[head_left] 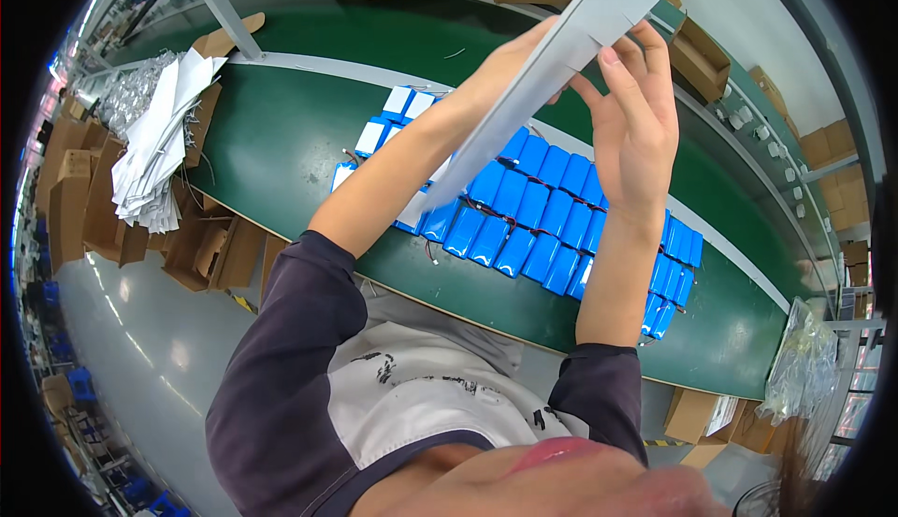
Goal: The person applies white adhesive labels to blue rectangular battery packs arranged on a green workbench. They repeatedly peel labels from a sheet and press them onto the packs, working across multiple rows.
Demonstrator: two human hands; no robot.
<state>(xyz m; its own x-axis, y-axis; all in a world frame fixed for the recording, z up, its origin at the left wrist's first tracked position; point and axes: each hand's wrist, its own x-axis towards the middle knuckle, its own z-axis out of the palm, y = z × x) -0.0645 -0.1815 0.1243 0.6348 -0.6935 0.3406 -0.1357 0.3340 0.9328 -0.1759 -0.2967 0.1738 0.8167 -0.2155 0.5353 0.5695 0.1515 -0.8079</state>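
Observation:
Raised over the far side of the bench, a long white sheet (561, 58) slants down toward the left, with small tabs or slits along its right edge. My left hand (524, 47) is closed on the sheet from the left; most of its fingers are hidden behind it. My right hand (636, 105) has its thumb and fingers bent at the sheet's right edge, near one of the tabs. Below lie rows of blue-wrapped battery packs (510, 194) with thin wires and connectors. Several packs at the left end carry white labels (397, 102).
The packs lie on a green bench (271, 133). Crumpled white paper strips (159, 143) are heaped at its left end, above cardboard boxes (201, 255). Clear plastic bags (803, 358) hang at the right end. More open boxes (697, 54) stand along the far side.

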